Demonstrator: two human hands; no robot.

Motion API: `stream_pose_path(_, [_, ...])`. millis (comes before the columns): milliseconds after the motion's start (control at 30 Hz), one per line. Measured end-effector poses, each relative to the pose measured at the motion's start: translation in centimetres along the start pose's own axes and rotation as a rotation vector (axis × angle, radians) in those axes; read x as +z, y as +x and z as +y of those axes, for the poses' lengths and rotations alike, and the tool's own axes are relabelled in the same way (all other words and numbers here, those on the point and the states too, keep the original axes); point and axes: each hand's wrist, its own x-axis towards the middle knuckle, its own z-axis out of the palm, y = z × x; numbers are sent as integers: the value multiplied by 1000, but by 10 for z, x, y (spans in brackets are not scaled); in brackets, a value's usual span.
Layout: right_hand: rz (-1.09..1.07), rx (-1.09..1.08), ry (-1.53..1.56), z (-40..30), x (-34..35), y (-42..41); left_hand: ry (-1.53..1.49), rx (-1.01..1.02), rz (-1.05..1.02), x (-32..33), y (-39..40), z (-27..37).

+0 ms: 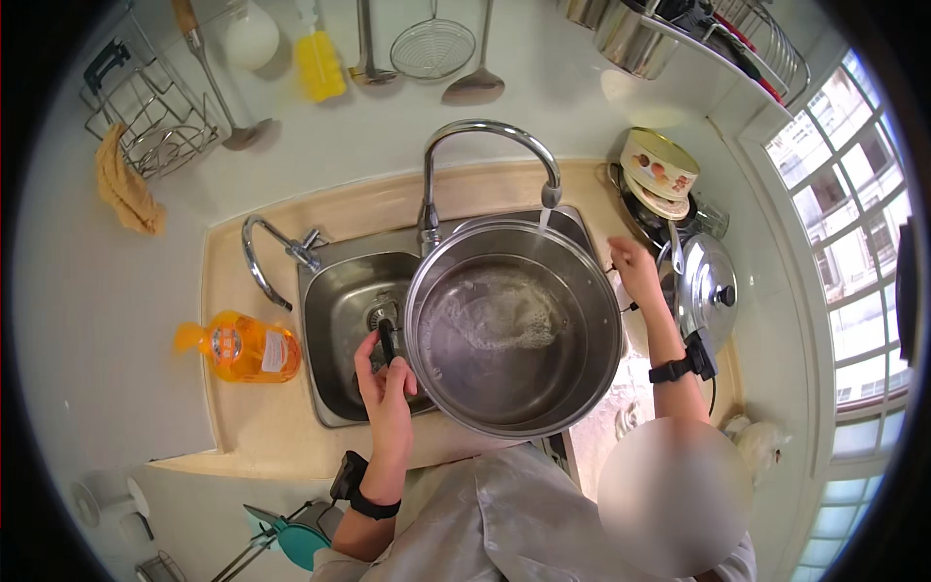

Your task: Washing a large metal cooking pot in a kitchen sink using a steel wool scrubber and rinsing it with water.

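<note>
A large steel pot [509,378] with shallow, foamy water [502,313] in it rests over the right side of the double sink. My left hand [387,393] pinches its black left handle [387,343] between thumb and fingers. At the opposite side, my right hand [638,273] is curled over the right handle [631,307], covering its middle. Water runs from the tall chrome faucet [486,125] into the pot near its far rim. Left of the pot, the steel sink basin [331,320] shows its drain, partly behind my left hand.
An orange soap bottle [251,348] lies on the left counter. A smaller curved tap [254,247] stands behind the left basin. To the right are a steel lid [702,287] and a stacked printed tin [660,164]. Ladles and a wire skimmer [433,49] hang on the wall.
</note>
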Motion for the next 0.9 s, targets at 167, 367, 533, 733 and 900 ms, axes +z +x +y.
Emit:
stream_pose_path(167, [16,233,1108,-93,26,53,34,17,4,-10,-2,-1])
stream_pose_path(367, [-83,562,1761,-99,84,97,77,34,-31,-9,0,-2])
stream_pose_path(533, [-576,112,1941,-75,99,97,74,21,-20,-5,-1,2])
stream_pose_path(733, [-124,-86,255,-84,64,66,111,6,-37,-5,3,4])
stream_pose_path(900, [285,-307,-198,-34,-15,14,143,44,-44,-10,7,4])
